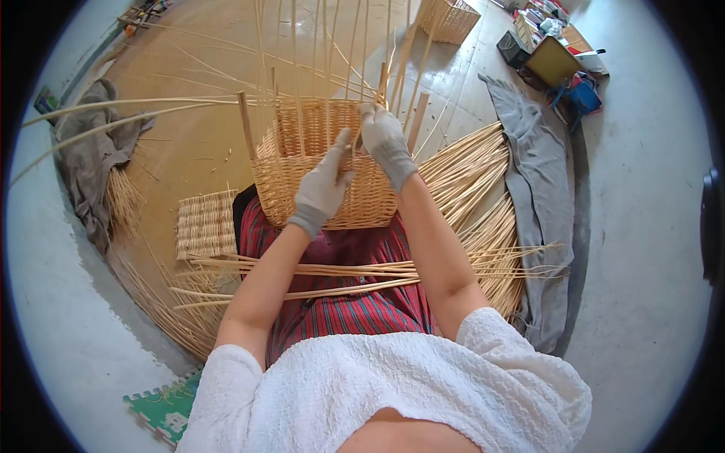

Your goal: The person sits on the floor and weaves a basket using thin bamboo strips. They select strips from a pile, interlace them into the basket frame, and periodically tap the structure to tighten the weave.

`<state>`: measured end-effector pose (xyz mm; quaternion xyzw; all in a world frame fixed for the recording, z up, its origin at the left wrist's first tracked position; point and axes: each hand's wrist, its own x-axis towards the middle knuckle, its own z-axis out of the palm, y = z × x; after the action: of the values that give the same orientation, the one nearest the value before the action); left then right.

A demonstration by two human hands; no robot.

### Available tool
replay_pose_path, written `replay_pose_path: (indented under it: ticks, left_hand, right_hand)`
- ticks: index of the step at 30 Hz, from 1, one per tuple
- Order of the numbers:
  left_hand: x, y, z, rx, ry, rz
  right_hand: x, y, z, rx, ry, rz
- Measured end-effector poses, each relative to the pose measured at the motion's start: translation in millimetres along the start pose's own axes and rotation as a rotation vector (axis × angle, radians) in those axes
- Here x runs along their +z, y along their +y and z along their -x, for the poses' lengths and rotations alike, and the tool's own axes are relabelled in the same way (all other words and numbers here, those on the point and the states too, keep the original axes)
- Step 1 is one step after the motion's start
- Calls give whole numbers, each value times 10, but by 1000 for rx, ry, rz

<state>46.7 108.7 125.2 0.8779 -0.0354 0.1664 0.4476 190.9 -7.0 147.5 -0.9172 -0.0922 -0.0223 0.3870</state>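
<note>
A half-woven wicker basket (283, 185) stands against my lap, with wooden corner posts (246, 124) and long thin upright canes (328, 68) rising from its walls. My left hand (321, 189), in a grey-white glove, lies against the front wall with its fingers stretched upward and the thumb apart. At the right part of the rim, my gloved right hand (384, 137) is closed, its fingertips pinching a wicker strand (381, 95). The exact spot of that grip is partly covered by the fingers. Several loose canes (355, 269) lie across my striped skirt.
A large bundle of canes (472, 181) fans out at my right beside a grey cloth (535, 151). A woven panel (205, 224) lies at left, near another cloth (94, 151). Further off are a finished-looking basket (451, 20) and a box (553, 62). Long canes reach out leftward.
</note>
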Motion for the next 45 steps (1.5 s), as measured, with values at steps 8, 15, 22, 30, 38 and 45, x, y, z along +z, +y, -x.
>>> replay_pose_path:
  ticks: [8,15,22,30,38,45]
  left_hand:
    - [-298,-127,794,-227,-50,372]
    - [-538,-175,842,65,-365,-158]
    - [-991,-123,709,220,-443,-316]
    - [-889,-181,690,-131,167,-299]
    - [-327,227,460,-86,-431,218]
    - [-163,263,134,-258,60,339]
  right_hand:
    - [-511,853,1780,-365,-918,569]
    - [-480,1025,2020,-554,-749,313]
    - [-937,1034,1813,-110,-559,185]
    - [-992,814,1771,-202,290,-243]
    - [-1066,762,1655,-126,-95,-1061]
    - [-1601,995,1268,-83,352,-1049]
